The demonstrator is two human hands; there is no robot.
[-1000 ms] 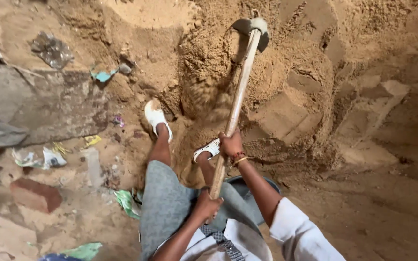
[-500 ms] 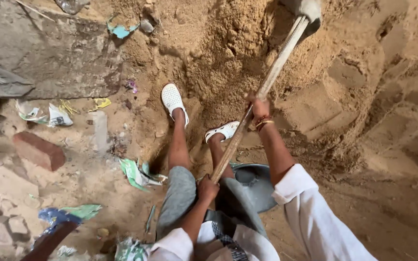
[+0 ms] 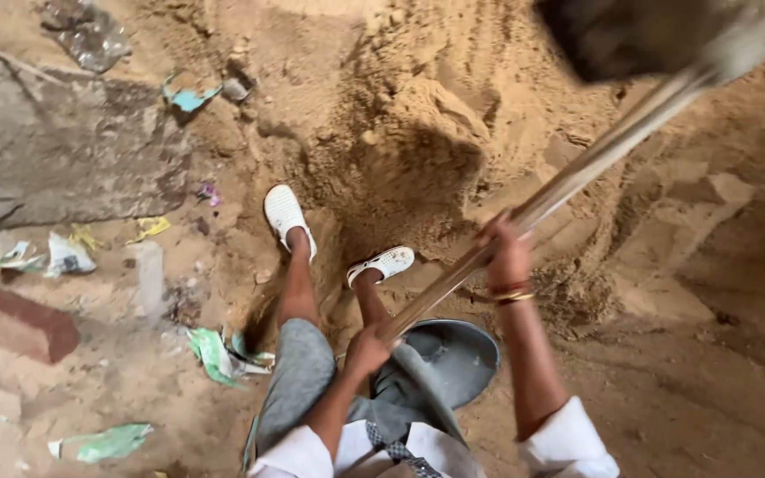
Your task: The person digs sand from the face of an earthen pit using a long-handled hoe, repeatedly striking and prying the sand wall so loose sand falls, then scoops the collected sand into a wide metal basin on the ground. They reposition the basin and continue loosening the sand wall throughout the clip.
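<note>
- The right hand (image 3: 508, 257) is wrapped in a tight grip around the middle of a long wooden handle (image 3: 577, 177); bangles sit on that wrist.
- The left hand (image 3: 367, 347) clasps the lower end of the same handle, close to the body — both hands fully closed on it.
- The handle runs up and to the right, ending in a blurred hoe blade (image 3: 657, 35) raised above the sand pile (image 3: 418, 150), well clear of it.
- Two feet in white clogs (image 3: 287, 214) stand at the foot of the pile, the right one (image 3: 384, 263) just beside the handle's lower half.
- A round grey pan (image 3: 453, 354) lies on the ground by the legs, under the handle.
- Off to the left — a red brick (image 3: 21, 323), a grey stone slab (image 3: 55, 150) and scraps of green and pale litter (image 3: 214, 350) on the dirt.
</note>
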